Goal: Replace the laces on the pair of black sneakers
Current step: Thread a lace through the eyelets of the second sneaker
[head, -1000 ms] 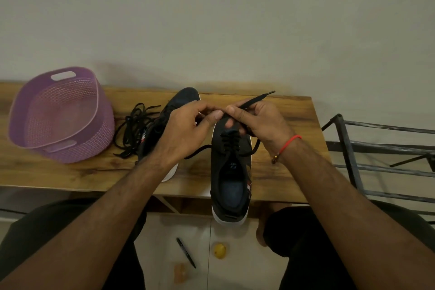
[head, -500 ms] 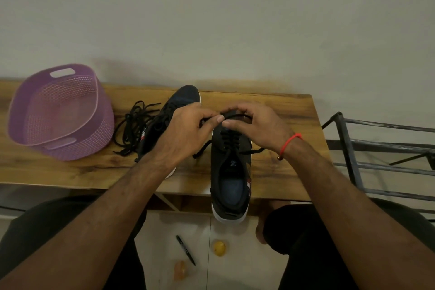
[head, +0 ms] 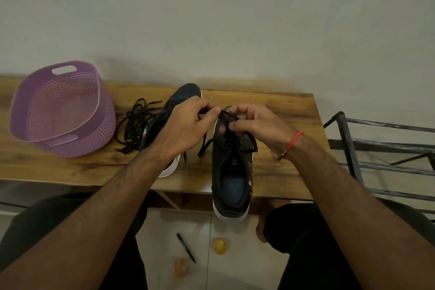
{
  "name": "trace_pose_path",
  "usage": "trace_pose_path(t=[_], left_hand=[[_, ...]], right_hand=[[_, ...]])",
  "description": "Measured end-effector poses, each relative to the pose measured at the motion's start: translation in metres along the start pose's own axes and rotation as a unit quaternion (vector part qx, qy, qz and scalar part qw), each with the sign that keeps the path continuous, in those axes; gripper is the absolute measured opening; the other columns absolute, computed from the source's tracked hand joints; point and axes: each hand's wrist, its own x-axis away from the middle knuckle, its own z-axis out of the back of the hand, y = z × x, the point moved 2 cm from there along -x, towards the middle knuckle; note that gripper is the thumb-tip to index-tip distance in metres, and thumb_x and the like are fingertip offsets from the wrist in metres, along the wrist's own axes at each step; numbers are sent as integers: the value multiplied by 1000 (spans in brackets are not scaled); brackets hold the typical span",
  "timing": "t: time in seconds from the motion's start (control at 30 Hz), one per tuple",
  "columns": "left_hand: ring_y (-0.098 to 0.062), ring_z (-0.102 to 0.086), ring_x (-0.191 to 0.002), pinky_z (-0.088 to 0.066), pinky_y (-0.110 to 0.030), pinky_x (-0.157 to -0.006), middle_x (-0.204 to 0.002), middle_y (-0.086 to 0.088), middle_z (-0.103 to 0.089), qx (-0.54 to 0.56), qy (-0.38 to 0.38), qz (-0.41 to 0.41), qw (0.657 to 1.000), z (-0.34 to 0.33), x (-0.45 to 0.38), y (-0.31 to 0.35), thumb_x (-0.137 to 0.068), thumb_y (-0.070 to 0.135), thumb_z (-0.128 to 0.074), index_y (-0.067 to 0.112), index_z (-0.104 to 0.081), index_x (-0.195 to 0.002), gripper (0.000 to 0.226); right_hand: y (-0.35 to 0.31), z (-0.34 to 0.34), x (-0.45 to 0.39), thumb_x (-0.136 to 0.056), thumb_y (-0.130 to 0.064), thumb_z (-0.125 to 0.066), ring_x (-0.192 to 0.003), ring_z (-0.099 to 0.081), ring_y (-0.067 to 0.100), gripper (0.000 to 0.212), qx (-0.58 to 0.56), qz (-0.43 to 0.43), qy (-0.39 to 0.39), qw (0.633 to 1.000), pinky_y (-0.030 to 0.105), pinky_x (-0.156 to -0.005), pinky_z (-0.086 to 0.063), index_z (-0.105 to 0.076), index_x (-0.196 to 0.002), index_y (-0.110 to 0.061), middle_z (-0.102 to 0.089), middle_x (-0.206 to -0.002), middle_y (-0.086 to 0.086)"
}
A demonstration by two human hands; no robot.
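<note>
A black lace point(head: 227, 116) is pinched by both hands, left point(head: 188, 125) and right point(head: 255, 125), above the near sneaker point(head: 231, 172) on the worktop point(head: 282, 172). Left of that sneaker the second sneaker point(head: 186, 93), loose laces point(head: 136, 122) and purple basket point(head: 58, 110) are seen.

Wooden surface point(head: 282, 110) runs across the middle of the frame, up against the wall. On it, left to right: a purple basket point(head: 62, 110) at the left end, a loose tangle of black laces point(head: 136, 122) right beside it, then two black sneakers. Left sneaker point(head: 186, 94) sits angled; right sneaker point(head: 231, 172) has its heel hanging over the near edge. Down on the floor point(head: 235, 266), bottom center: a pen point(head: 186, 247) and a small yellow thing point(head: 219, 246).
</note>
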Motion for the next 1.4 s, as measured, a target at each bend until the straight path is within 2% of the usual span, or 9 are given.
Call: trace_pose_path(t=[0.3, 0.43, 0.6, 0.67, 0.8, 1.0, 1.17, 1.27, 1.4], left_hand=[[2, -52, -63, -38, -26, -64, -70, 19, -61, 118, -42, 81, 989, 0, -1, -3, -103, 38, -54, 23, -71, -93, 24], [-7, -50, -62, -43, -33, -66, -73, -2, -57, 146, -61, 112, 981, -1, -1, -2, -104, 40, -51, 17, -71, -96, 31], [-6, -53, -65, -42, -33, -71, -81, -4, -68, 168, -64, 153, 972, -2, 1, -5, -105, 46, -46, 26, -74, -87, 38], [7, -49, -56, -39, -28, -68, -62, 20, -61, 164, -56, 160, 972, 0, 1, -5, -105, 48, -44, 25, -75, -90, 41], [-4, -50, -63, -38, -27, -65, -67, 5, -60, 142, -32, 141, 979, 10, 0, -7, -100, 48, -55, 24, -73, -90, 32], [-4, -58, -81, -47, -28, -76, -90, 7, -66, -118, 40, 116, 985, 28, -3, -22, -94, 41, -67, 20, -76, -96, 23], [-18, -61, -107, -49, -38, -87, -114, -1, -66, -203, -19, 120, 972, 24, 3, -23, -97, 32, -65, 23, -72, -112, 19], [-23, -37, -137, -29, -48, -111, -145, 3, -50, -244, -56, 47, 967, 7, 8, -14, -99, 24, -58, 28, -56, -139, 41], [-24, -33, -144, -27, -52, -118, -154, -3, -44, -143, -119, 64, 980, -22, 12, -10, -104, 15, -45, 23, -30, -157, 55]], right_hand=[[-5, -5, 2, -89, -14, -74, -90, -69, 7, 43, 109, 121, 31, 986, 27, -84, -55, -54, -126, -21, -72, -92, -5], [-7, -6, 4, -90, -16, -72, -87, -62, 3, 30, 257, 201, 118, 938, 14, -78, -51, -61, -118, -18, -67, -98, -6], [-6, -1, 3, -100, -23, -57, -97, -60, 11, 22, 352, 261, 137, 888, 26, -85, -51, -72, -115, -16, -67, -105, -1], [-10, 2, 6, -100, -22, -59, -101, -60, 11, 20, 302, 240, 154, 910, 26, -88, -51, -73, -112, -18, -66, -107, -2], [-20, 28, 11, -99, -25, -59, -83, -66, 5, 15, 68, 69, 216, 972, 35, -85, -56, -74, -98, -27, -73, -96, -9], [3, 100, 22, -95, -30, -63, -86, -66, 29, 24, 297, -119, 371, 872, 32, -76, -50, -78, -102, -13, -69, -84, 11], [21, 103, 19, -95, -25, -60, -128, -47, 38, 42, 434, -225, 250, 836, 47, -107, -40, -58, -137, -22, -54, -139, 16], [15, 67, 7, -98, -31, -57, -145, -25, 30, 51, 495, -103, 138, 852, 49, -118, -23, -43, -147, -34, -34, -158, 2], [25, 20, -9, -104, -28, -46, -143, -35, 25, 44, 466, -39, 38, 883, 57, -114, -31, -42, -148, -30, -44, -153, -2]])
